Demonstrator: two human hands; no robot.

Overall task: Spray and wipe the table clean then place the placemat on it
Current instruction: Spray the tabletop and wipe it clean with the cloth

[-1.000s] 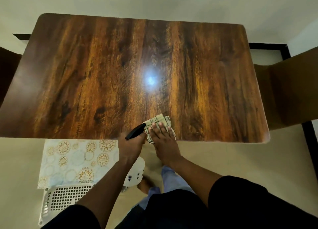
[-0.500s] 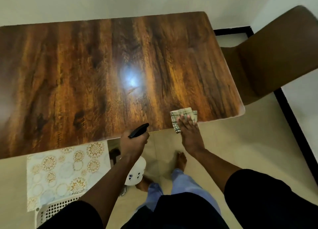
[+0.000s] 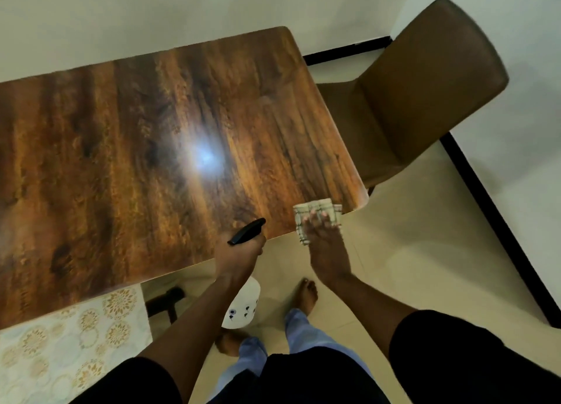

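A glossy dark wood table (image 3: pixel 151 148) fills the left and middle of the view. My right hand (image 3: pixel 326 251) presses flat on a checked cloth (image 3: pixel 315 210) at the table's near right corner, with part of the cloth hanging over the edge. My left hand (image 3: pixel 239 254) grips a white spray bottle (image 3: pixel 241 308) by its black trigger head (image 3: pixel 246 231), holding it just off the near edge. A white placemat with gold flower circles (image 3: pixel 69 340) lies below the table edge at the lower left.
A brown padded chair (image 3: pixel 425 84) stands at the table's right end, close to the corner. A dark table leg (image 3: pixel 165 303) shows under the near edge. My bare feet (image 3: pixel 306 294) stand on the beige tiled floor. White walls with black skirting lie behind and to the right.
My right hand has slid the cloth rightward along the near edge to the table's right corner. The view has swung right and the left hand has followed with the bottle.
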